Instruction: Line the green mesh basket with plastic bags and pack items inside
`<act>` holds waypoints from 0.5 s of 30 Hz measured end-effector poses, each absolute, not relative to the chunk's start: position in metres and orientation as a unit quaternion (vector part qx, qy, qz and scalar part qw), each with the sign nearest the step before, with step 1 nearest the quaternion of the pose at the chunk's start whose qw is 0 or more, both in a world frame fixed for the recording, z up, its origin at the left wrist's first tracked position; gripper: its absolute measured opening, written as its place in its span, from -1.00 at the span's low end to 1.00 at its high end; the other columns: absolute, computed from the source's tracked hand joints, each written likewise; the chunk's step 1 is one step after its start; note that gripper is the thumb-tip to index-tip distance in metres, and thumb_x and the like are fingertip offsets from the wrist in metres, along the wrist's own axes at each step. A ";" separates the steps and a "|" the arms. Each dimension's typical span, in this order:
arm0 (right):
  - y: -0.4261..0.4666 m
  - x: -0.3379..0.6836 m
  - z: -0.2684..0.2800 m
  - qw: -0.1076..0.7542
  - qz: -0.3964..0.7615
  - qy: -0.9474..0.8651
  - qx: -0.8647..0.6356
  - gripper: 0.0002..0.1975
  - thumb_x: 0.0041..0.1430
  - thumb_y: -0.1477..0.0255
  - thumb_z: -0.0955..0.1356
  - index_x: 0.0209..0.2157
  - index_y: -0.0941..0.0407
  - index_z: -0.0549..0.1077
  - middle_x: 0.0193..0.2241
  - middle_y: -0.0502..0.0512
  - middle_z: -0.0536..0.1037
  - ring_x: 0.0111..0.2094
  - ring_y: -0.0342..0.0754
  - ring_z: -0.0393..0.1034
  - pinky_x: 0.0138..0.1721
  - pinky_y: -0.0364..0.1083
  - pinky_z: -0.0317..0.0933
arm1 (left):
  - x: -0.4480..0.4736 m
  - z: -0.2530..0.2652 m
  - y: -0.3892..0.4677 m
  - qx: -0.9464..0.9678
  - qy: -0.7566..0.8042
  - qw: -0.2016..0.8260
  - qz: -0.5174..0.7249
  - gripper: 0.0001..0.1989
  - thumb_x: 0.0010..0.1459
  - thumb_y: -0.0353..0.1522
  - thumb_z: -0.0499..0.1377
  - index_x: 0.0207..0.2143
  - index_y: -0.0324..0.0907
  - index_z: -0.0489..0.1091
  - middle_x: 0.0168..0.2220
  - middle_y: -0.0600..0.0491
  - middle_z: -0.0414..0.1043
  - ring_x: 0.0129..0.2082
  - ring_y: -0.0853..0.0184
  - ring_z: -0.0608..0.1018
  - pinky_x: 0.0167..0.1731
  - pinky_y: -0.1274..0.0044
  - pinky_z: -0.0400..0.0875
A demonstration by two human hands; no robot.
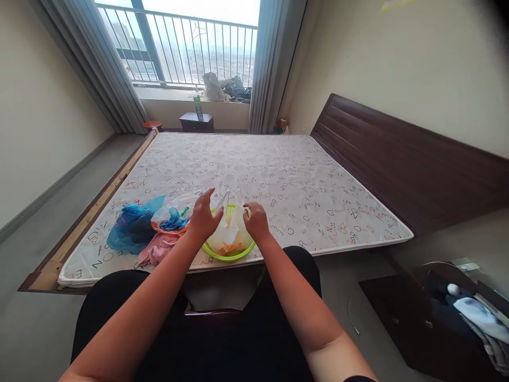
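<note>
A white translucent plastic bag (227, 233) with orange print stands in a lime-green basin (228, 258) at the mattress's near edge. Its two handles point upward, and what it contains is hard to make out. On the bag's left side is my left hand (202, 216), open, with the fingers raised and the thumb apart near one handle. My right hand (256, 218) is at the opposite side, fingers loosely bent, thumb and forefinger apart beside the other handle. Left of the basin lie a blue plastic bag (129, 228), a pink cloth (159, 248) and crumpled blue-and-white bags (173, 218).
The mattress (246, 159) with printed letters spreads ahead, a dark headboard (382, 138) on its right. A small nightstand (196, 122) bearing a green bottle (198, 106) stands by the window. A dark cabinet (417, 313) with clothes is at the lower right.
</note>
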State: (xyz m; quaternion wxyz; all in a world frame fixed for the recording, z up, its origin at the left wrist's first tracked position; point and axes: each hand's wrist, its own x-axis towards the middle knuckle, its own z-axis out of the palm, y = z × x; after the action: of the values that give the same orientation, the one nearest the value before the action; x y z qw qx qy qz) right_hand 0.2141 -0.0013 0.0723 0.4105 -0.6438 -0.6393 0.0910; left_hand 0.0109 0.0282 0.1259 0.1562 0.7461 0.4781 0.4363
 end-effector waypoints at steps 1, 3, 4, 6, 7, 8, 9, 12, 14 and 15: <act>0.010 0.210 0.077 0.408 0.097 -0.635 -0.649 -0.70 0.31 0.54 0.24 -0.02 0.15 0.53 -0.03 0.26 0.59 0.06 0.10 0.43 0.18 0.07 0.24 | 0.016 0.129 0.036 0.743 0.489 0.162 0.427 -0.28 0.12 -0.34 0.31 0.32 -0.22 0.25 0.17 -0.22 0.44 0.23 0.00 0.44 0.28 0.22 0.25; 0.031 0.203 0.082 0.381 0.127 -0.624 -0.671 -0.69 0.31 0.52 0.27 0.03 0.19 0.50 0.01 0.30 0.58 0.06 0.11 0.45 0.15 0.04 0.26 | 0.022 0.132 0.051 0.734 0.532 0.187 0.378 -0.23 0.07 -0.31 0.35 0.32 -0.23 0.25 -0.05 -0.18 0.55 0.02 0.01 0.56 0.10 0.27 0.37; 0.041 0.199 0.083 0.360 0.147 -0.616 -0.685 -0.67 0.31 0.50 0.30 0.08 0.21 0.48 0.04 0.33 0.57 0.08 0.12 0.46 0.14 0.04 0.27 | 0.024 0.132 0.058 0.729 0.557 0.203 0.344 -0.25 0.06 -0.29 0.37 0.30 -0.24 0.28 -0.16 -0.13 0.56 -0.09 0.04 0.59 -0.01 0.32 0.40; 0.056 0.193 0.082 0.309 0.190 -0.594 -0.718 -0.55 0.29 0.44 0.36 0.19 0.24 0.40 0.08 0.39 0.56 0.11 0.17 0.45 0.12 0.04 0.29 | 0.023 0.130 0.067 0.728 0.584 0.232 0.274 -0.43 0.08 -0.26 0.35 0.14 -0.23 0.43 -0.32 -0.05 0.55 -0.26 0.11 0.59 -0.18 0.40 0.38; 0.061 0.192 0.080 0.285 0.210 -0.578 -0.735 -0.47 0.27 0.40 0.40 0.23 0.25 0.36 0.08 0.41 0.56 0.11 0.20 0.45 0.10 0.05 0.30 | 0.021 0.129 0.070 0.732 0.586 0.243 0.250 -0.58 0.11 -0.25 0.32 0.01 -0.22 0.50 -0.37 -0.03 0.54 -0.31 0.15 0.58 -0.24 0.42 0.35; 0.065 0.192 0.078 0.266 0.229 -0.561 -0.750 -0.41 0.23 0.37 0.43 0.25 0.24 0.34 0.06 0.41 0.57 0.11 0.22 0.45 0.08 0.06 0.31 | 0.018 0.128 0.071 0.733 0.583 0.256 0.239 -0.72 0.14 -0.23 0.28 -0.15 -0.20 0.53 -0.42 -0.01 0.52 -0.35 0.18 0.56 -0.28 0.44 0.32; 0.067 0.193 0.076 0.254 0.248 -0.546 -0.759 -0.38 0.18 0.35 0.46 0.24 0.23 0.34 0.04 0.38 0.58 0.09 0.23 0.46 0.05 0.05 0.32 | 0.014 0.126 0.071 0.730 0.575 0.276 0.244 -0.78 0.16 -0.22 0.25 -0.28 -0.19 0.52 -0.46 0.00 0.51 -0.38 0.21 0.55 -0.31 0.45 0.30; 0.066 0.201 0.070 0.268 0.303 -0.518 -0.754 -0.52 0.06 0.44 0.46 0.06 0.17 0.47 -0.11 0.24 0.63 -0.06 0.15 0.51 -0.07 -0.02 0.33 | 0.000 0.123 0.063 0.674 0.534 0.395 0.323 -0.73 0.12 -0.14 0.26 -0.39 -0.18 0.46 -0.55 0.07 0.45 -0.45 0.27 0.54 -0.34 0.49 0.30; 0.060 0.210 0.069 0.300 0.327 -0.514 -0.734 -0.74 0.06 0.47 0.40 -0.16 0.14 0.52 -0.26 0.12 0.61 -0.22 0.03 0.49 -0.19 -0.08 0.30 | -0.012 0.122 0.056 0.595 0.505 0.490 0.388 -0.69 0.03 -0.13 0.32 -0.37 -0.19 0.45 -0.60 0.14 0.39 -0.50 0.31 0.53 -0.35 0.51 0.34; 0.055 0.215 0.070 0.329 0.341 -0.509 -0.719 -0.83 0.06 0.46 0.37 -0.26 0.13 0.51 -0.33 0.07 0.58 -0.29 -0.02 0.46 -0.24 -0.10 0.28 | -0.018 0.122 0.052 0.547 0.495 0.532 0.415 -0.69 0.00 -0.14 0.34 -0.36 -0.19 0.44 -0.63 0.17 0.34 -0.53 0.33 0.51 -0.36 0.51 0.36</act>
State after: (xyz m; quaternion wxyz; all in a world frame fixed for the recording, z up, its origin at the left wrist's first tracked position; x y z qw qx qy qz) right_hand 0.2150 0.0552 0.0696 0.3288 -0.7186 -0.5092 0.3408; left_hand -0.0185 0.0522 0.1221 0.5322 0.5473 0.4949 0.4151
